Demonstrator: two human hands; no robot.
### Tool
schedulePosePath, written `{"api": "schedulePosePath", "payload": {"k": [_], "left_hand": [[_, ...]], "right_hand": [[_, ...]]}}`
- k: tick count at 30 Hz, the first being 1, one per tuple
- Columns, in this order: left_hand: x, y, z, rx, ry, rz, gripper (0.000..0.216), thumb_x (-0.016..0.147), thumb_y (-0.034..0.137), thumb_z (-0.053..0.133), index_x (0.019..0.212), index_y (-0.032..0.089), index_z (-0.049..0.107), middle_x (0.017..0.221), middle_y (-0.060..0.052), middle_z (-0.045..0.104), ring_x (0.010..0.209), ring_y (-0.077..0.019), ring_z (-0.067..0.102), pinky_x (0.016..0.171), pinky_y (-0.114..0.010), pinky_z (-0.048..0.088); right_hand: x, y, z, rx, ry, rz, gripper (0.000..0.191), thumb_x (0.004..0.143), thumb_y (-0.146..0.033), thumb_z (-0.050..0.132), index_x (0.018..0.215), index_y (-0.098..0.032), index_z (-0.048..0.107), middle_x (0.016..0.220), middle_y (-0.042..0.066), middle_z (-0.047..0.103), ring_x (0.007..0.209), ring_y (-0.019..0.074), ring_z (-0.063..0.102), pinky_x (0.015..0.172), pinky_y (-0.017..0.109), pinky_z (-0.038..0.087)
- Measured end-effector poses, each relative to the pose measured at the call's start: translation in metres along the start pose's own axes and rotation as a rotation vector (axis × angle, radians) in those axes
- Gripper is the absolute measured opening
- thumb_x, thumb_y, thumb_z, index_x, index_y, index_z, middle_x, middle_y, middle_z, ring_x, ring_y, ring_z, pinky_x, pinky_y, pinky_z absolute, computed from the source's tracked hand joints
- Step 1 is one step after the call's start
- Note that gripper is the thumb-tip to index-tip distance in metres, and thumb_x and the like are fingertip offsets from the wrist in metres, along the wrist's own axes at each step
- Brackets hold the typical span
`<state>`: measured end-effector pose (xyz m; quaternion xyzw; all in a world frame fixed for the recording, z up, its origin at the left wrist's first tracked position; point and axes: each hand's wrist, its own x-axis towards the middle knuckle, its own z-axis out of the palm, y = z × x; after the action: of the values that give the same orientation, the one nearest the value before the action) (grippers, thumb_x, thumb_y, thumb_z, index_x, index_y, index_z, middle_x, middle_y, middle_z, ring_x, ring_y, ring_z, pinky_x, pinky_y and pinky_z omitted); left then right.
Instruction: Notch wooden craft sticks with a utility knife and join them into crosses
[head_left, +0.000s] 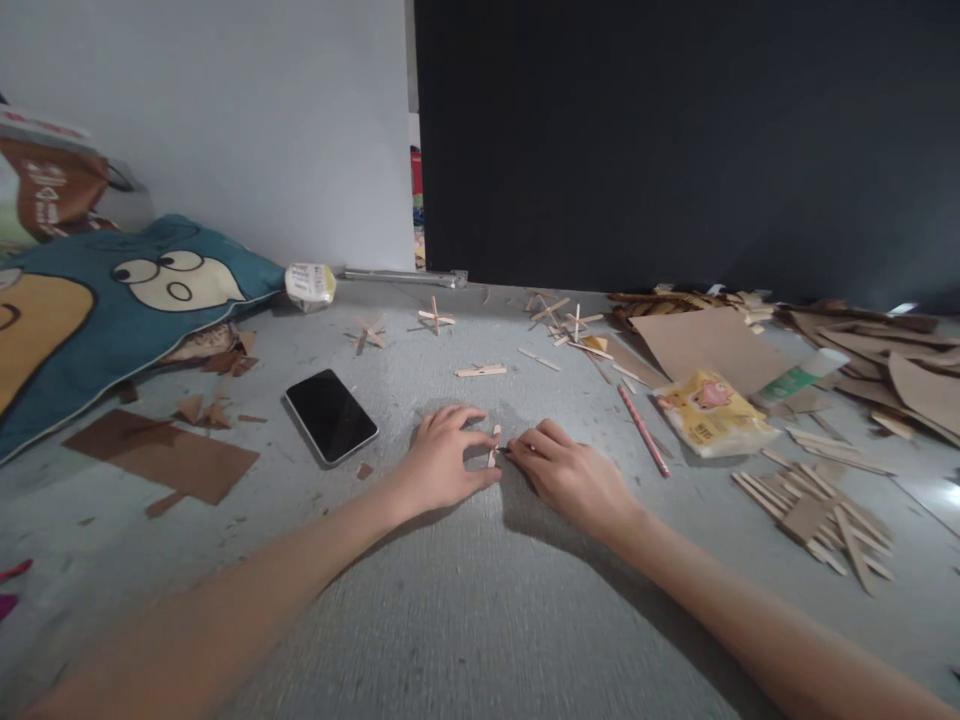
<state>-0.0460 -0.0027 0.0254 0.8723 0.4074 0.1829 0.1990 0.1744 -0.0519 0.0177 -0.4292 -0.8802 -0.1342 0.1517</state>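
Observation:
Both hands rest on the grey floor in the middle of the view. My left hand (442, 460) presses a short wooden craft stick (493, 447) down with fingers and thumb. My right hand (566, 470) is closed in a pinch around a thin dark tool (504, 450) whose tip meets the stick; I cannot make out what the tool is. A pink pencil (643, 430) lies just right of my right hand.
A black phone (331, 415) lies left of my hands. Cardboard pieces (169, 458) and a blue cushion (112, 310) are at left. Loose and crossed sticks (480, 371) lie ahead. At right are a yellow packet (712, 412), a glue bottle (802, 377), a stick pile (814, 520) and cardboard sheets (705, 345).

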Motion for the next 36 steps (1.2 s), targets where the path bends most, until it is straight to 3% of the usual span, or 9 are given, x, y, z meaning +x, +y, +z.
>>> {"api": "schedulePosePath", "payload": {"k": [15, 22, 30, 36], "left_hand": [[0.000, 0.004, -0.003, -0.015, -0.008, -0.012, 0.032, 0.084, 0.042, 0.077, 0.113, 0.029, 0.076, 0.145, -0.009, 0.057, 0.141, -0.0357, 0.044, 0.117, -0.062, 0.031], [0.001, 0.007, -0.004, 0.008, -0.010, -0.017, 0.031, 0.085, 0.036, 0.075, 0.115, 0.028, 0.076, 0.145, -0.008, 0.058, 0.141, -0.0347, 0.044, 0.118, -0.060, 0.031], [0.000, 0.005, -0.002, 0.001, 0.001, -0.007, 0.030, 0.085, 0.039, 0.075, 0.113, 0.028, 0.076, 0.144, -0.008, 0.058, 0.142, -0.0350, 0.044, 0.118, -0.060, 0.030], [0.000, 0.002, -0.003, 0.001, -0.024, -0.004, 0.055, 0.088, 0.043, 0.070, 0.141, 0.029, 0.059, 0.148, -0.009, 0.054, 0.142, -0.0343, 0.042, 0.118, -0.057, 0.030]], "right_hand": [[0.002, -0.002, -0.002, -0.009, -0.062, -0.009, 0.017, 0.095, -0.009, 0.059, 0.108, -0.015, 0.068, 0.095, 0.009, 0.067, 0.093, 0.0234, 0.058, 0.055, 0.029, 0.049], [0.007, -0.004, -0.004, -0.005, -0.140, -0.013, 0.016, 0.091, -0.004, 0.061, 0.100, -0.016, 0.068, 0.096, 0.009, 0.066, 0.095, 0.0237, 0.057, 0.056, 0.028, 0.047], [0.012, -0.002, -0.009, 0.084, -0.143, 0.008, 0.018, 0.089, -0.001, 0.060, 0.096, -0.016, 0.068, 0.094, 0.009, 0.065, 0.093, 0.0235, 0.059, 0.066, 0.031, 0.050], [0.014, 0.006, -0.010, 0.326, -0.104, 0.136, 0.025, 0.101, -0.016, 0.052, 0.084, -0.020, 0.071, 0.084, 0.004, 0.065, 0.081, 0.0177, 0.063, 0.069, 0.028, 0.046]]}}
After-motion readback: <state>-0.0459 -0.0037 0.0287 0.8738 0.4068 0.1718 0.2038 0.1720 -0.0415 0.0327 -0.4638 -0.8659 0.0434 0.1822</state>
